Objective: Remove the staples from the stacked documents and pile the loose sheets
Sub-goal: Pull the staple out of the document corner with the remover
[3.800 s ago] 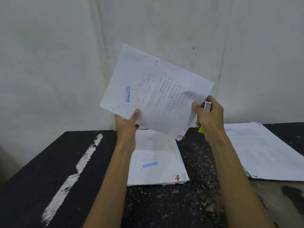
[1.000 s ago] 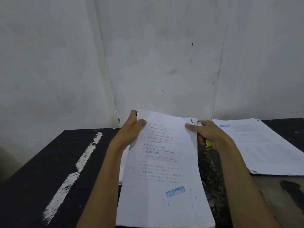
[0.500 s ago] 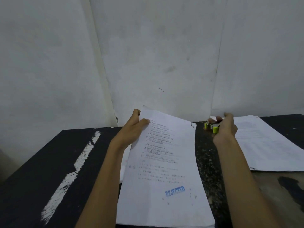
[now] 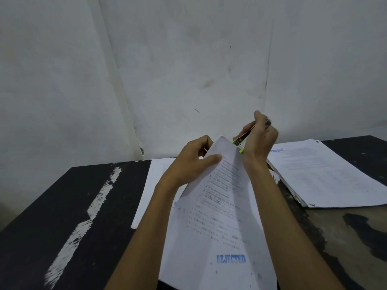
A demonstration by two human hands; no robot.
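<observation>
I see the black table (image 4: 62, 206) with a worn white streak (image 4: 92, 206) down its left part. A flat pile of sheets (image 4: 150, 185) lies behind my left forearm, partly hidden by it. In the middle, the stapled document (image 4: 219, 227) with a blue REJECTED stamp (image 4: 231, 258) is tilted up off the table. On the right lies a thicker stack of documents (image 4: 326, 176), well apart from the held one.

Half a second ago the right hand was out by that stack, picking up the tool; now it is back at the document's top corner, and the page is folded up into a peak instead of lying flat.

My left hand (image 4: 194, 160) pinches the document's upper edge, thumb in front, fingers behind. My right hand (image 4: 259, 139) is closed around the yellow-green staple remover (image 4: 240, 143), wrist bent, its tip touching the top corner of the paper.
</observation>
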